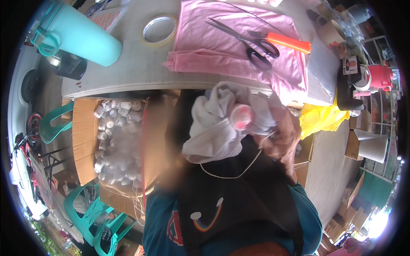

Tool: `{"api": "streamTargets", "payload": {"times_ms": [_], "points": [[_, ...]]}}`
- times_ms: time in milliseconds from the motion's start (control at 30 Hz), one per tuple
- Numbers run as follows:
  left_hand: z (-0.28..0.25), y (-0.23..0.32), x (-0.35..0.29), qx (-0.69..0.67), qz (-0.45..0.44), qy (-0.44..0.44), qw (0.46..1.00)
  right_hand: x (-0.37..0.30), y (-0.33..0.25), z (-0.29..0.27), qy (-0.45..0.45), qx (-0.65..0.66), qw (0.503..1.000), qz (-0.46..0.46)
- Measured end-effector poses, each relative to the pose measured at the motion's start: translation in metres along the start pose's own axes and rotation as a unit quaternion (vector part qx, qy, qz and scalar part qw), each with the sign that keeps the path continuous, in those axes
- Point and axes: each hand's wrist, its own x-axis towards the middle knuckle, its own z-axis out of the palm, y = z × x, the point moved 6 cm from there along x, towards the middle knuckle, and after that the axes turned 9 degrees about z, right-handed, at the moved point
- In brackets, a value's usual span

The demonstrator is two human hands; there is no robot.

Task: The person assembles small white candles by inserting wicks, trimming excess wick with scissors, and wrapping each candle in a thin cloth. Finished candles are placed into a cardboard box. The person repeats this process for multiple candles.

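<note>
In front of my chest, my right hand (284, 134) is closed around a bunched white cloth (215, 128). A small round clear-and-pink container (241, 117) sits in the folds of the cloth, its far part hidden. A thin pale string (239, 176) hangs in a loop beneath, running from the right hand's fingers to the cloth's lower edge. My left hand (164, 147) is a smear of motion beside the cardboard box (85, 141), so its fingers cannot be made out. Inside that box lie many small white containers (109, 123).
On the white table (128, 77) lie pink fabric (200, 38), black scissors (256, 45), an orange cutter (288, 42) and a tape roll (159, 30). A turquoise tumbler (81, 36) is at far left. Yellow plastic (322, 117) lies right; a green chair (81, 213) is lower left.
</note>
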Motion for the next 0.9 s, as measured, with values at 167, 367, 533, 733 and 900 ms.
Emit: {"api": "streamTargets", "payload": {"times_ms": [167, 367, 533, 733, 900], "points": [[-0.037, 0.027, -0.011, 0.029, 0.190, 0.031, 0.981, 0.003, 0.021, 0.034, -0.140, -0.069, 0.982, 0.102], [-0.057, 0.051, -0.020, 0.047, 0.267, 0.007, 0.963, -0.010, 0.040, 0.039, -0.216, 0.231, 0.931, 0.184], [-0.039, 0.058, -0.014, 0.091, 0.310, -0.022, 0.946, 0.007, 0.025, 0.052, -0.185, 0.430, 0.851, 0.236], [-0.017, 0.052, -0.008, 0.148, 0.339, -0.039, 0.928, 0.023, -0.013, -0.017, 0.102, 0.205, 0.973, 0.015], [0.004, 0.044, -0.012, 0.196, 0.359, -0.041, 0.911, 0.016, -0.058, 0.024, 0.039, -0.012, 0.953, -0.300]]}}
